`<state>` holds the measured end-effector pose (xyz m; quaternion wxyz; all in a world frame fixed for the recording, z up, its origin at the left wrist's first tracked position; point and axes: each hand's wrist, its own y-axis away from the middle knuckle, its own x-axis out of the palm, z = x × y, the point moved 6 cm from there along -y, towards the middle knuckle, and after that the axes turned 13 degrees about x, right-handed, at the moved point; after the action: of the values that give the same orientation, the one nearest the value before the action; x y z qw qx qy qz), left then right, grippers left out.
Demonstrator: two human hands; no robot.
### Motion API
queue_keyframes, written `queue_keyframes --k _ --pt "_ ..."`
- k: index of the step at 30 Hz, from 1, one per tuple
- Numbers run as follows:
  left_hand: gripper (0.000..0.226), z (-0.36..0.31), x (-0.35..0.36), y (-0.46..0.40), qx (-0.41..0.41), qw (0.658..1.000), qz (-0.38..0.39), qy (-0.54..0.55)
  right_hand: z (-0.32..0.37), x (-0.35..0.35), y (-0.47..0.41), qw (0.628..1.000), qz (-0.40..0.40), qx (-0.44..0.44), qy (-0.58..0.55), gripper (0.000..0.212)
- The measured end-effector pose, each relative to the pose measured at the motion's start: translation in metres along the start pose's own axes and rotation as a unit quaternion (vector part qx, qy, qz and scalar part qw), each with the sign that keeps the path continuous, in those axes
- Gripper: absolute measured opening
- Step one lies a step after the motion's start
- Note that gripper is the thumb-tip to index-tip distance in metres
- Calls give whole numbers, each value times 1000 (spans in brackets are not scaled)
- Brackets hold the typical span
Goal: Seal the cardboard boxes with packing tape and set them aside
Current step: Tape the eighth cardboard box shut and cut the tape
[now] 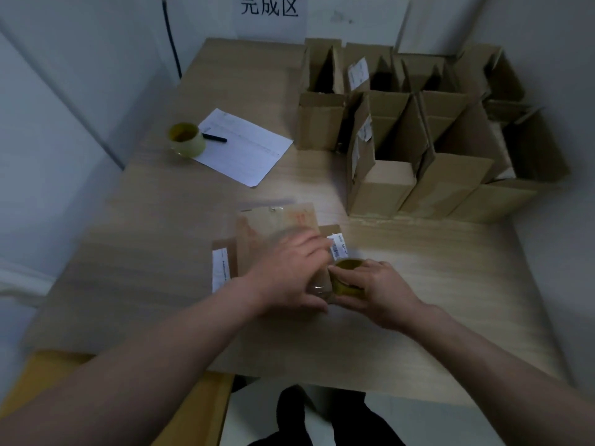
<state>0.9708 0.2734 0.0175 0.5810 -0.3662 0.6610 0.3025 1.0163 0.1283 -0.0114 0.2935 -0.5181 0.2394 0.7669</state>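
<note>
Found one box (277,239) mid-sealing: left grip (286,272) pressed flat upon it, right grip (380,289) clasping tape roll (349,278). Counted several open boxes (402,156) far right, unsealed.

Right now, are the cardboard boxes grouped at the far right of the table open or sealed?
Open. The boxes stand upright with top flaps raised and dark interiors showing. No tape across their tops is visible.
</note>
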Motion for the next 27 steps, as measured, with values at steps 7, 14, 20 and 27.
queue_keyframes --k 7,14,20,27 --pt "93 -2 27 -21 4 998 5 63 -17 -11 10 994 76 52 -57 44" --pt "80 -5 20 -31 -23 997 -29 66 -14 -34 -9 985 51 84 145 40" --pt "55 -5 15 -56 -92 989 65 91 -17 -36 -16 991 45 49 117 34" --pt "19 -1 14 -56 -170 970 8 174 -82 -35 64 944 -200 242 -103 46"
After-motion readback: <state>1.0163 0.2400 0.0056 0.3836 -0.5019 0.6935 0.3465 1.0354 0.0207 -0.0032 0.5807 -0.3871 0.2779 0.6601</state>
